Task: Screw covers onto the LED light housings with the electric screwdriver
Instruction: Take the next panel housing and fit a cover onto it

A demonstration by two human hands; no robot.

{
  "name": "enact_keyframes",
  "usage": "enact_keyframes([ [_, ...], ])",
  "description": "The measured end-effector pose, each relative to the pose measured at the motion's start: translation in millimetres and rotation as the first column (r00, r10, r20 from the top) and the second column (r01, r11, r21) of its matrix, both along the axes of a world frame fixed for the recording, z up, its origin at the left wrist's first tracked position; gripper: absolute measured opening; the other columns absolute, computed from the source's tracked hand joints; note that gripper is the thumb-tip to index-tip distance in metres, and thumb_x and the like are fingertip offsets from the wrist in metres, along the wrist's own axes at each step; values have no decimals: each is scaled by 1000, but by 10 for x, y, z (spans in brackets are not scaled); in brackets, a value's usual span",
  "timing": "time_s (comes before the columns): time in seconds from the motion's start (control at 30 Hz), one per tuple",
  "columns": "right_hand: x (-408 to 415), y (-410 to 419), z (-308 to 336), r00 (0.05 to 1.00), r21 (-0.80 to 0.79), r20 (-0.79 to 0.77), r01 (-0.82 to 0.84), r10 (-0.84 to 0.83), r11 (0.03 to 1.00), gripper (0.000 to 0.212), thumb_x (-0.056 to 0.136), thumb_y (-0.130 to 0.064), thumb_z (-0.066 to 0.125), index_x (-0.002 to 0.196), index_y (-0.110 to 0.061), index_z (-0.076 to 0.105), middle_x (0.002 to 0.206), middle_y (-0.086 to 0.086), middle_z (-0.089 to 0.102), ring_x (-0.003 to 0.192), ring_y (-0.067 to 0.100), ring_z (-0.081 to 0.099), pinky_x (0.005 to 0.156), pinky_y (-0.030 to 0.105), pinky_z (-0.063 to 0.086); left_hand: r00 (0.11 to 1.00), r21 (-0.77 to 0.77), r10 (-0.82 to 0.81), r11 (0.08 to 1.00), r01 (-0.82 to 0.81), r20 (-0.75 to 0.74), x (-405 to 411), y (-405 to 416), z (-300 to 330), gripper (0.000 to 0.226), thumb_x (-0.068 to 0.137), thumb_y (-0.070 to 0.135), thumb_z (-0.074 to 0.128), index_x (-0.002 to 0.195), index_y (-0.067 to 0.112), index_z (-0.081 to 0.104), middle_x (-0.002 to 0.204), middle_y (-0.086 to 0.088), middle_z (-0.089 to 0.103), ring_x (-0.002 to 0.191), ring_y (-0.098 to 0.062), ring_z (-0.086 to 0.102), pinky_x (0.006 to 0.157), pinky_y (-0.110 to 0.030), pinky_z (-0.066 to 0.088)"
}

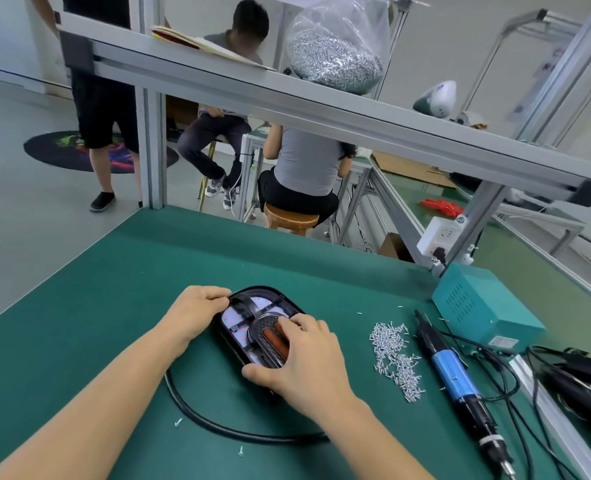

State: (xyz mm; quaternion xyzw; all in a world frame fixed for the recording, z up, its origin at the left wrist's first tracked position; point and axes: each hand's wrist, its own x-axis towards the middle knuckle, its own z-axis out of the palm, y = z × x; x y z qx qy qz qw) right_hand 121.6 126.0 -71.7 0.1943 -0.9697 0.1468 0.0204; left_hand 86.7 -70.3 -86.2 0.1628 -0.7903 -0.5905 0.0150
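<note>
The light housing (252, 323), a black oval shell with a white board and red dots inside, lies flat on the green bench mat (114, 306), near its middle. The left hand (197, 313) grips the housing's far left rim, fingers curled over the edge. The right hand (297, 355) rests on the near right part, fingers bent over the inner cover (270, 336), thumb against the near rim; whether it pinches the cover cannot be told. A black cable (218, 424) curves from under the housing toward the near edge. To the right lies a heap of loose screws (396, 358). Just beside them lies the electric screwdriver (457, 379), blue-bodied, untouched. Its teal power box (477, 306) stands behind it.
</note>
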Motion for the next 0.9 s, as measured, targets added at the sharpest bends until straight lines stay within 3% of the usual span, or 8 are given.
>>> enact_keyframes([
  [0.07,-13,57,-13,1000,-14,15,-12,12,1000,85,73,-72,63,141,-26,44,143,-6,37,127,19,32,107,30,26,1000,-37,-14,999,14,-14,-12,-10,-10,21,89,8,61,107,13,70,103,0,69,96,-15,59,92,-27,43],
  [0.23,-8,72,-88,998,-7,-62,-29,29,1000,70,88,-69,46,141,-25,43,141,-6,38,125,20,32,102,29,24,999,-19,-49,999,49,-16,-13,12,-6,39,85,-6,55,80,29,70,69,16,70,66,-7,57,56,-18,44],
  [0.43,42,171,-67,989,-100,-98,-119,109,988,59,96,-54,49,141,-17,45,146,0,36,133,21,30,109,28,21,996,-131,-55,989,65,76,-81,-6,33,31,83,-2,59,104,18,71,101,-1,70,71,-18,54,59,-24,42],
  [0.53,115,400,23,985,-274,-142,-131,95,953,47,98,-42,50,137,-17,51,145,-1,39,134,14,31,111,18,18,999,-562,8,827,23,52,-100,100,175,28,84,14,62,110,22,69,114,-1,67,100,-23,59,83,-32,48],
  [0.6,111,724,87,985,-345,-170,-19,-42,939,36,99,-29,53,132,-15,57,134,-3,48,126,12,41,105,10,21,993,-676,17,731,-94,-120,-64,294,299,26,86,18,61,111,23,68,116,-1,64,108,-25,55,84,-35,45],
  [0.7,46,1364,135,940,-354,-123,258,-319,899,28,97,-16,57,125,-12,62,119,-1,54,110,18,54,94,23,38,913,-623,-192,778,-81,-359,-23,745,464,16,85,14,63,96,22,71,97,3,65,93,-21,54,79,-34,43],
  [0.8,21,1885,123,858,-227,-8,498,-513,837,30,97,-21,57,125,-12,59,117,3,54,106,22,54,83,30,39,866,-588,-369,801,112,-338,-155,1243,563,14,84,14,63,89,22,73,90,5,66,90,-18,57,83,-33,45],
  [0.9,15,2115,53,806,-47,65,591,-588,805,34,97,-31,55,126,-14,53,116,3,50,104,23,51,75,30,37,883,-628,-446,732,266,-146,-488,1616,594,19,86,13,59,94,22,74,97,4,69,93,-18,61,82,-29,48],
])
